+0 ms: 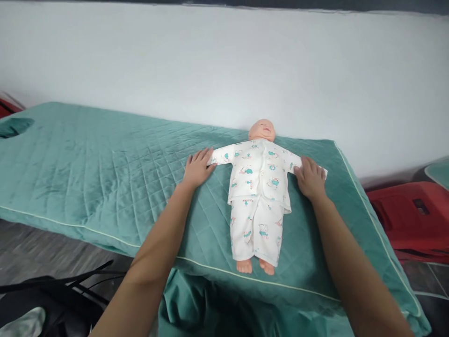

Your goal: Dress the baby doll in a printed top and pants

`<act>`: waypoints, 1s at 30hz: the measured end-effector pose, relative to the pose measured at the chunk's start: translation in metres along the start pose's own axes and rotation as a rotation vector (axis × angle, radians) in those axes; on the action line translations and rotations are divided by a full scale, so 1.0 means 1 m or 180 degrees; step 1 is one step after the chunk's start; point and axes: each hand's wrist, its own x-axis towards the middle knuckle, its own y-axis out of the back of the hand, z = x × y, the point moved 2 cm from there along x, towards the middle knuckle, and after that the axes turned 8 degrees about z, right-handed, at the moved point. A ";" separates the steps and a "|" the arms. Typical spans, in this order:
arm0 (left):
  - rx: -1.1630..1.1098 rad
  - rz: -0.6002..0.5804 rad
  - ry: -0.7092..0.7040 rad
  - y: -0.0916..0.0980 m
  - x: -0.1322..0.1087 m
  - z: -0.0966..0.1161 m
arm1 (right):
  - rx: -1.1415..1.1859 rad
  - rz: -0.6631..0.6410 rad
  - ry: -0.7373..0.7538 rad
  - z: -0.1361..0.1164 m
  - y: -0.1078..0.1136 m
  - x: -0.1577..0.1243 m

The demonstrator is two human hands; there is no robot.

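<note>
A baby doll [264, 130] lies on its back on a green quilted cover, its arms stretched out to the sides. It wears a white buttoned pajama top [261, 173] and matching pajama pants [257, 229], both printed with small green and red figures. Two bare feet stick out of the pant legs. My left hand [199, 168] rests with fingers extended over the end of the sleeve at picture left. On the opposite sleeve lies my right hand [310, 179], palm down with the fingers slightly bent; the white cuff shows beyond them. Both doll hands are hidden.
The green quilted bed cover [105, 164] has pale piping and a hole [16, 126] at its far left. Behind it rises a white wall [175, 61]. A red plastic chair [414, 215] stands at the right, and a black bag [52, 304] is at the lower left.
</note>
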 end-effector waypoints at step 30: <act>0.0492 0.0533 0.0740 0.015 -0.015 -0.028 | -0.0673 -0.0317 -0.0874 0.028 0.026 -0.017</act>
